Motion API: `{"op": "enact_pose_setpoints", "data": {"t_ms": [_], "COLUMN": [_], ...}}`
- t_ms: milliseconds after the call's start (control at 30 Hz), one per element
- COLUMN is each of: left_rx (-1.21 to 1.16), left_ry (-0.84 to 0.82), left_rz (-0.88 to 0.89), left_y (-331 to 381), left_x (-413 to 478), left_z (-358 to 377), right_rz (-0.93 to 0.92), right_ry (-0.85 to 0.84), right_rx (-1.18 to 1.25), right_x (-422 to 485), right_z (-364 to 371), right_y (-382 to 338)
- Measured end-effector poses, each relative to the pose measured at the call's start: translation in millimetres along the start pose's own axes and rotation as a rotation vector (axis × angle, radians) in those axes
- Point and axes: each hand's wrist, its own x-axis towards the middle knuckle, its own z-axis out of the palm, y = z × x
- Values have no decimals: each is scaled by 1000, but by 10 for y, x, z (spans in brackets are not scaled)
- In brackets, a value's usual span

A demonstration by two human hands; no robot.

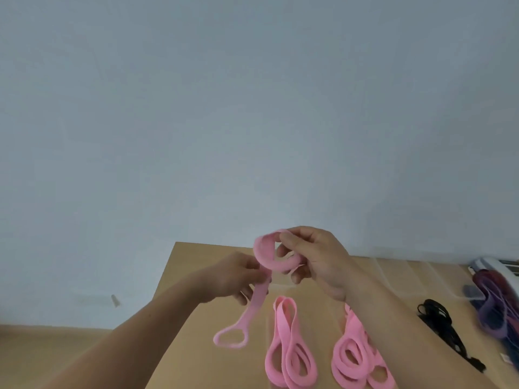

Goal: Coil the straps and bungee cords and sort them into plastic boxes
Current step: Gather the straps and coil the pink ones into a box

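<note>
I hold a pink strap [265, 252] in the air above the wooden table [196, 318]. My right hand [317, 262] grips its coiled upper part, with the loops wound round the fingers. My left hand [237, 276] pinches the strap just below the coil. The free end hangs down and finishes in a loop [231, 336]. More pink straps [289, 349] lie loosely folded on the table below, and another pink heap [354, 355] lies partly under my right forearm.
A black cord [441, 324] lies on the table at the right. Purple straps [497, 307] are piled at the far right edge. Clear plastic boxes [404, 276] stand at the back by the pale wall. The table's left edge runs diagonally; floor lies beyond it.
</note>
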Motion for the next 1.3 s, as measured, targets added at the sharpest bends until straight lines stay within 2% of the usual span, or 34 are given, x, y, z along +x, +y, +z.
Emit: {"op": "enact_pose_setpoints", "data": {"t_ms": [67, 133, 233, 367, 433, 533, 600, 667, 733, 800, 933, 1000, 1067, 1200, 1300], "left_rx": [78, 110, 3, -38, -77, -256, -351, -381, -402, -430, -358, -331, -335, -401, -420], "left_ry": [-23, 36, 182, 267, 338, 318, 282, 265, 240, 220, 160, 134, 139, 134, 138], "left_rz": [14, 56, 174, 368, 389, 311, 270, 238, 189, 147, 87, 66, 63, 93, 112], "left_y": [26, 46, 54, 161, 246, 353, 419, 482, 542, 595, 667, 701, 734, 788, 780], "left_x": [-69, -154, -281, -389, -422, -421, -386, -327, -268, -225, -188, -171, -150, -112, -87], "left_z": [28, 5, -37, 71, 134, 144, 133, 142, 171, 199, 225, 241, 255, 264, 272], "right_rz": [42, 80, 128, 165, 143, 0, -162, -334, -413, -429, -431, -416, -384, -379, -354], "right_ry": [-4, -33, -138, -196, -188, -33, 70, 35, -58, -96, 36, 38, -6, 74, 56], "right_rx": [33, 40, 63, 96, -33, -335, -320, -265, -278, -329, -319, -347, -400, -378, -401], "right_x": [38, 52, 39, 20, 5, -8, -17, -35, -46, -32, 15, 38, 59, 93, 88], "right_z": [72, 108, 130, 139, 108, 30, -37, -99, -134, -172, -274, -337, -373, -420, -435], "right_y": [-56, -76, -56, -78, -129, -172, -193, -222, -245, -240, -239, -248, -251, -264, -273]}}
